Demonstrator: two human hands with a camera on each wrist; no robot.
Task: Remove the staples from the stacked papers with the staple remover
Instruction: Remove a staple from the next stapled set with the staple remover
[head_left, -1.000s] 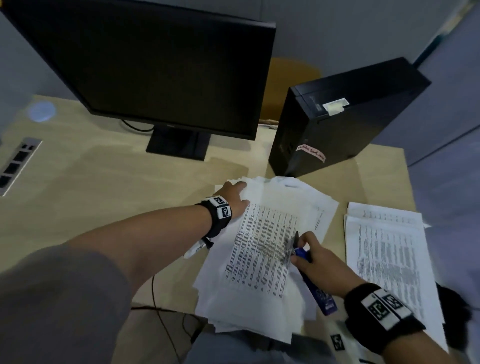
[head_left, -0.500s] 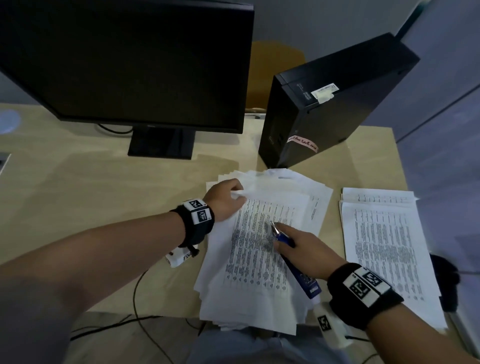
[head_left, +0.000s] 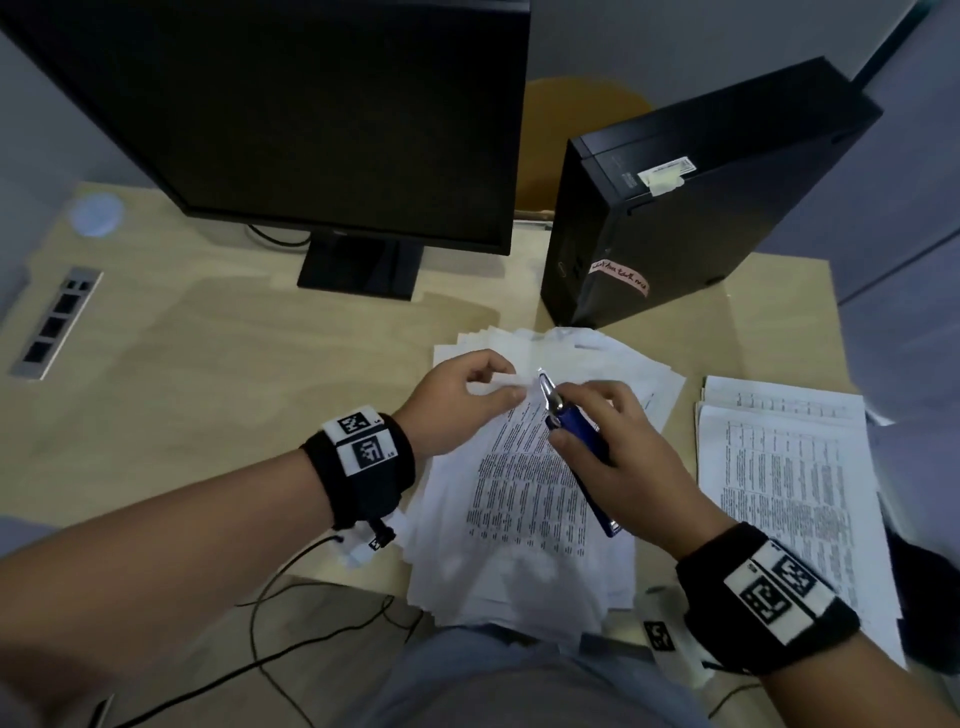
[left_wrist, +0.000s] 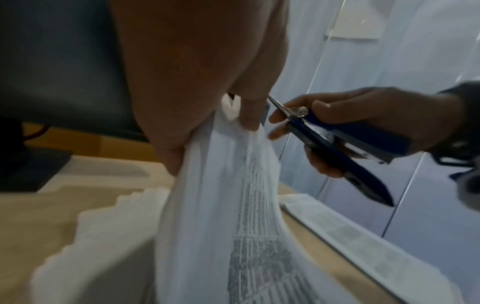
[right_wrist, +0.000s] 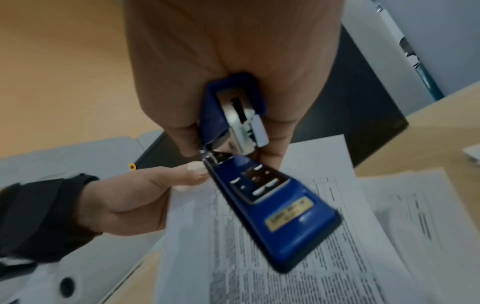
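Observation:
A messy stack of printed papers lies on the desk in front of me. My left hand pinches the top corner of the uppermost set and lifts it off the stack; in the left wrist view the sheets hang from my left hand. My right hand grips the blue staple remover. Its metal tip touches the lifted corner right beside my left fingers. The right wrist view shows the staple remover from behind. No staple is visible.
A second, tidier pile of papers lies to the right. A black computer case and a monitor stand behind the stack. The wooden desk has a socket strip at far left. Cables hang below the front edge.
My left hand went from lying on the stack's top left to pinching and raising the top corner. My right hand carried the staple remover up the page to that corner.

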